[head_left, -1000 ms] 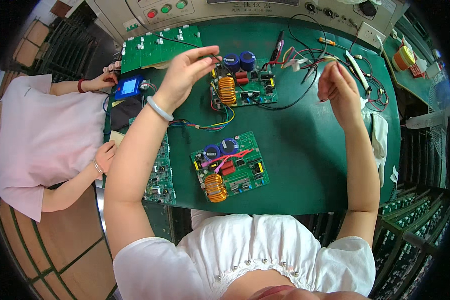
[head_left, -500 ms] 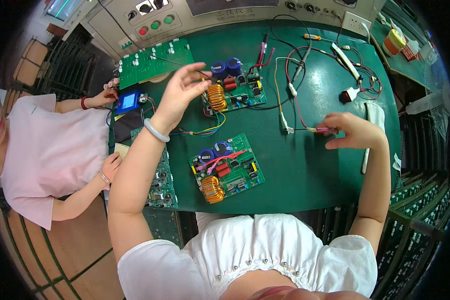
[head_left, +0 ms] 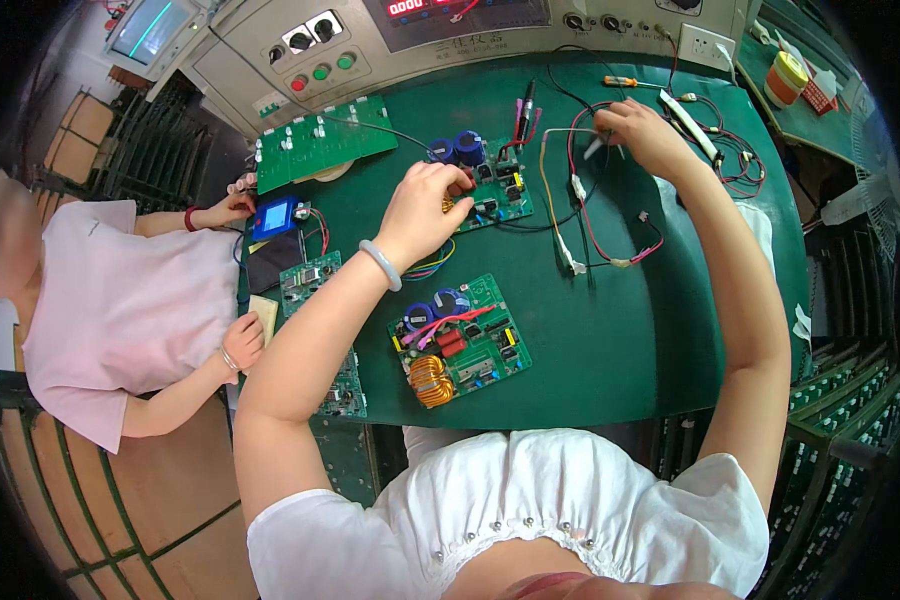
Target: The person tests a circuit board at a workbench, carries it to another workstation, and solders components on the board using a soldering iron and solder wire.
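Note:
My left hand point(head_left: 422, 215) is over the upper green circuit board point(head_left: 515, 205), its thumb and fingers closed around the copper coil point(head_left: 449, 205) at the board's left end. Blue capacitors point(head_left: 469, 148) rise just beyond the fingers. Farther right, my right hand point(head_left: 642, 135) pinches a slim grey test probe point(head_left: 595, 147), partly hidden by the fingers. Below the right hand lies a looped wire with a pink sleeve point(head_left: 650, 250). A second circuit board point(head_left: 490, 345) with a copper coil and red wires lies flat nearer me, untouched.
A person in a pink shirt point(head_left: 135, 300) sits at the left beside a small blue-framed screen point(head_left: 273, 218). Green panels point(head_left: 320, 145) lie at the back left. A control panel point(head_left: 440, 50) borders the far edge. Tangled cables and an orange screwdriver point(head_left: 622, 82) lie at the back right.
My left hand has come down onto the upper board's coil. My right hand has let go of the pink-sleeved wire and moved up and away to the probe. The view has shifted slightly.

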A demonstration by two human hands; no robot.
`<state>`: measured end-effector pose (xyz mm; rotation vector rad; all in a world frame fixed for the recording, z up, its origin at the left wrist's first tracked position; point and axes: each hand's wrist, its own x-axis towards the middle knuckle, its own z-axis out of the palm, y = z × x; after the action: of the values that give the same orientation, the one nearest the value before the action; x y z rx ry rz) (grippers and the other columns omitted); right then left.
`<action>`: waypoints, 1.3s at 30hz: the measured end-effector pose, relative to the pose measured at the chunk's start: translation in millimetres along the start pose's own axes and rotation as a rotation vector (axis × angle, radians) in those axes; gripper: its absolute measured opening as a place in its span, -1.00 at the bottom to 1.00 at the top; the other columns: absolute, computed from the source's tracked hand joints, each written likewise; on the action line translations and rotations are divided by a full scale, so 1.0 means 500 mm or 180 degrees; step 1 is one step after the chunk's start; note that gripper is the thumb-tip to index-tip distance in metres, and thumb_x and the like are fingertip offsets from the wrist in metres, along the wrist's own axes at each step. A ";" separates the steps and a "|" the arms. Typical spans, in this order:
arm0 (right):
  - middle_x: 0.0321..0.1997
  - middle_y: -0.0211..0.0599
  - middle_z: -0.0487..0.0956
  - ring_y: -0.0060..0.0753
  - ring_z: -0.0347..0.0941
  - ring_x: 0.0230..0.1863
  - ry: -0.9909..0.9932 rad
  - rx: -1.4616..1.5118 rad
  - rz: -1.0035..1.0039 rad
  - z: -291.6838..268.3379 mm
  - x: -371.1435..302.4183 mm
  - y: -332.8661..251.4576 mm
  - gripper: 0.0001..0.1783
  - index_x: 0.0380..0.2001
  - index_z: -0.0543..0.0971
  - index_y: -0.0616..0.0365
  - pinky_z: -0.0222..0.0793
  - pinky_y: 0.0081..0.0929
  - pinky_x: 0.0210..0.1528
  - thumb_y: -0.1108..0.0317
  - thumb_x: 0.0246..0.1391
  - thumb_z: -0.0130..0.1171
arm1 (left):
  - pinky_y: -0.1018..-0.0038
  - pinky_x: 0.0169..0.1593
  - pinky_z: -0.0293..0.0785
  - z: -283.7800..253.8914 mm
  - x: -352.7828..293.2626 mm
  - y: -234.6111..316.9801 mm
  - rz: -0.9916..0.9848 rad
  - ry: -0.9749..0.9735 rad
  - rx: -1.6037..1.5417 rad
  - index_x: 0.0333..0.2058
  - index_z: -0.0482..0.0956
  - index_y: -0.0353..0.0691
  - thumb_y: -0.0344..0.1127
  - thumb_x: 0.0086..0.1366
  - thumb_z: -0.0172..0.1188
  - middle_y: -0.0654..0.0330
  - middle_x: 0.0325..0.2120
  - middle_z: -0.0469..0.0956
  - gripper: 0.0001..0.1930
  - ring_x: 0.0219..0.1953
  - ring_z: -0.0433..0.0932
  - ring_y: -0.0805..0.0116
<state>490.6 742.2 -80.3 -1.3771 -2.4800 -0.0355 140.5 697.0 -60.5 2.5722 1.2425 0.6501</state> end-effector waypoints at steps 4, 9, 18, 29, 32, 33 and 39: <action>-0.32 -0.21 0.45 -0.22 0.37 -0.24 0.0803 0.1421 0.0281 -0.068 -0.028 -0.029 -0.85 -0.17 0.39 0.15 0.30 -0.38 -0.19 0.49 0.18 -0.01 | 0.47 -0.15 0.47 0.006 0.003 0.001 -0.0572 -0.0108 -0.0801 -0.28 0.64 -0.23 -0.37 0.10 0.28 0.15 -0.33 0.62 -0.82 -0.30 0.57 0.32; -0.32 -0.30 0.47 -0.41 0.36 -0.29 0.1096 0.1653 0.0611 -0.162 -0.089 -0.043 -0.71 0.04 0.38 0.07 0.28 -0.50 -0.21 0.27 0.30 -0.11 | 0.53 -0.19 0.48 0.010 0.005 -0.005 -0.0974 -0.0117 -0.1692 -0.27 0.64 -0.29 -0.40 0.10 0.29 0.11 -0.37 0.64 -0.81 -0.34 0.59 0.43; -0.27 -0.15 0.56 -0.10 0.50 -0.23 0.0084 0.0824 0.0429 -0.172 -0.162 -0.117 -0.72 -0.02 0.47 -0.06 0.37 -0.26 -0.20 0.26 0.25 -0.09 | 0.54 -0.18 0.45 -0.045 0.040 0.046 -0.0397 -0.0633 -0.1533 -0.35 0.62 -0.32 -0.39 0.11 0.23 0.20 -0.40 0.59 -0.85 -0.32 0.55 0.46; -0.39 -0.20 0.56 -0.12 0.49 -0.50 0.0107 0.0962 0.0384 -0.130 -0.168 -0.176 -0.83 -0.25 0.54 0.05 0.34 -0.27 -0.45 0.29 0.10 0.08 | 0.51 -0.18 0.50 -0.138 -0.159 0.147 -0.1165 -0.0525 -0.3686 -0.27 0.34 -0.27 -0.56 0.19 0.20 0.26 -0.42 0.46 -0.79 -0.27 0.58 0.40; -0.43 -0.16 0.55 -0.11 0.47 -0.51 -0.0010 0.1093 0.0429 -0.112 -0.147 -0.190 -0.83 -0.27 0.54 0.08 0.34 -0.24 -0.44 0.32 0.05 0.09 | 0.48 -0.12 0.51 -0.139 -0.201 0.150 -0.1236 -0.0311 -0.3609 -0.24 0.33 -0.30 -0.57 0.20 0.19 0.22 -0.37 0.45 -0.78 -0.24 0.58 0.38; -0.43 -0.16 0.55 -0.11 0.47 -0.51 -0.0040 0.1086 0.0398 -0.106 -0.140 -0.197 -0.83 -0.27 0.54 0.08 0.34 -0.24 -0.44 0.32 0.05 0.09 | 0.47 -0.10 0.51 -0.138 -0.210 0.151 -0.1268 -0.0163 -0.3599 -0.23 0.33 -0.31 -0.57 0.20 0.18 0.21 -0.35 0.44 -0.78 -0.23 0.58 0.37; -0.58 -0.06 0.51 -0.10 0.45 -0.54 -0.0851 0.1619 0.1467 -0.078 -0.086 -0.251 -0.75 -0.29 0.58 0.18 0.32 -0.26 -0.43 0.24 0.10 0.06 | 0.40 -0.07 0.52 -0.139 -0.232 0.156 -0.1411 0.0057 -0.3775 -0.26 0.31 -0.27 -0.62 0.19 0.15 0.24 -0.32 0.34 -0.78 -0.28 0.55 0.40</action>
<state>416.9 632.7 -39.1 -1.7407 -2.0704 0.8618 98.2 557.5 -4.8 1.2831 0.9216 0.9161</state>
